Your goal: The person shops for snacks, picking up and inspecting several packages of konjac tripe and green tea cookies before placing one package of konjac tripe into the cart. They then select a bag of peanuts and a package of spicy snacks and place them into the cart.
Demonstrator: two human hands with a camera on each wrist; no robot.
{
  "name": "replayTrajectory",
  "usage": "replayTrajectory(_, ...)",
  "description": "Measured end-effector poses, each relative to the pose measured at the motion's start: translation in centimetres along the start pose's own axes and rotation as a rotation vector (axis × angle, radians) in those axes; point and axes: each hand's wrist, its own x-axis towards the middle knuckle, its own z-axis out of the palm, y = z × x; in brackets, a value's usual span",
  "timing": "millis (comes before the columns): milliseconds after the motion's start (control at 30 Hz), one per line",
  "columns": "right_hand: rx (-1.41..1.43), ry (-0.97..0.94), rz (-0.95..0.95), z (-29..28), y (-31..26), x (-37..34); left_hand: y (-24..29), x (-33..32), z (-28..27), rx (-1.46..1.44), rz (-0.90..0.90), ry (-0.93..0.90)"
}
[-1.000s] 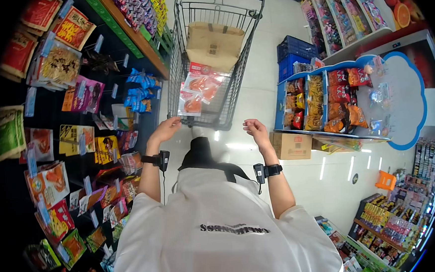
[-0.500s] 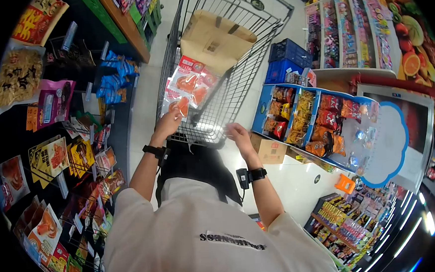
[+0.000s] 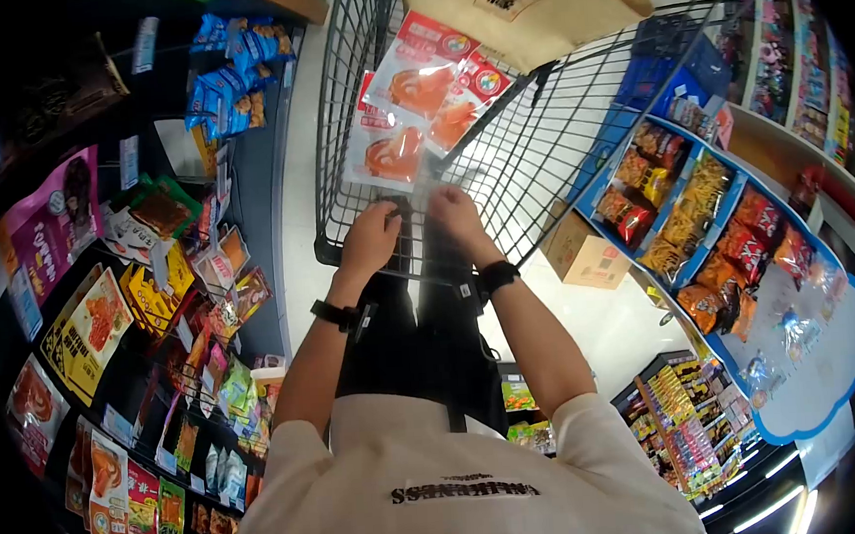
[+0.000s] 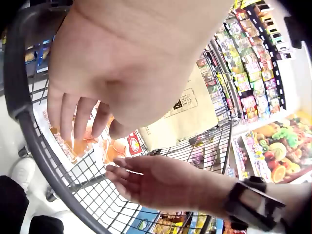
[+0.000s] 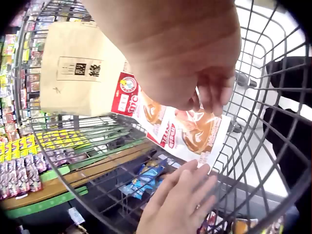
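Both hands are inside the wire shopping cart (image 4: pixel 14 73), over its near end. The left hand (image 3: pixel 369 241) is empty, its fingers reaching toward the lower edge of a flat food packet (image 3: pixel 389 157). Beside it, the right hand (image 3: pixel 456 216) hangs with loosely bent fingers; in the left wrist view its palm (image 4: pixel 163 180) shows nothing held. Several red-and-white packets with orange-brown food pictured on them overlap in the cart, one packet (image 3: pixel 421 76) on top. Beyond them leans a brown paper bag (image 3: pixel 529 11) with dark printing.
Hanging snack bags, including blue bags (image 3: pixel 226 98), line the dark rack at left. To the right stands a blue display bin (image 3: pixel 678 286) of snack packs, with a cardboard box (image 3: pixel 588 252) beside it. White tiled floor shows between.
The cart now appears closer and larger in the head view. Both hands have moved in over its near end and closer together. The packets still lie in the cart.
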Motion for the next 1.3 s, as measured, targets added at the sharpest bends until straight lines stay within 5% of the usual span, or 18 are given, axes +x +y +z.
replayTrajectory(200, -0.14, 0.163, 0.062, 2.3, 0.3, 4.7, 1.2, -0.6, 0.8, 0.006, 0.027, 0.254)
replayTrajectory(300, -0.21, 0.269, -0.053, 3.9, 4.0, 8.1, 1.1, -1.0, 0.8, -0.002, 0.236, 0.441)
replayTrajectory(333, 0.019, 0.259, -0.036, 4.6, 3.9, 8.3, 0.8, -0.9, 1.1, 0.035, 0.271, 0.477)
replayTrajectory(467, -0.006, 0.347, 0.049, 5.7, 1.2, 7.3, 0.7, -1.2, 1.4, 0.094, 0.293, 0.471)
replayTrajectory(567, -0.217, 0.525, -0.074, 6.2, 3.8, 9.0, 0.6, -1.1, 1.6, 0.072, 0.316, 0.527)
replayTrajectory(767, 0.028, 0.345, 0.077, 5.5, 0.5, 6.4, 0.5, -2.0, 1.5, 0.061, 0.316, 0.663)
replayTrajectory(833, -0.201, 0.257, -0.018, 5.0, 0.1, 5.8, 0.6, -1.5, 1.5, 0.055, 0.312, 0.7)
replayTrajectory(900, -0.116, 0.197, 0.074, 4.5, -1.5, 3.2, 1.0, -1.8, 1.4, 0.045, 0.299, 0.711)
replayTrajectory(1033, -0.32, 0.141, 0.027, 2.5, -6.0, -2.2, 1.2, -1.2, 1.0, -0.28, -0.004, 0.784)
replayTrajectory(1167, -0.119, 0.047, -0.029, -0.6, -10.2, -6.7, -1.1, 0.2, 0.0, -0.732, -0.106, 0.58)
replayTrajectory(1300, -0.166, 0.098, -0.243, -2.6, -16.3, -14.0, -1.4, 0.9, -1.9, -0.737, -0.261, 0.146)
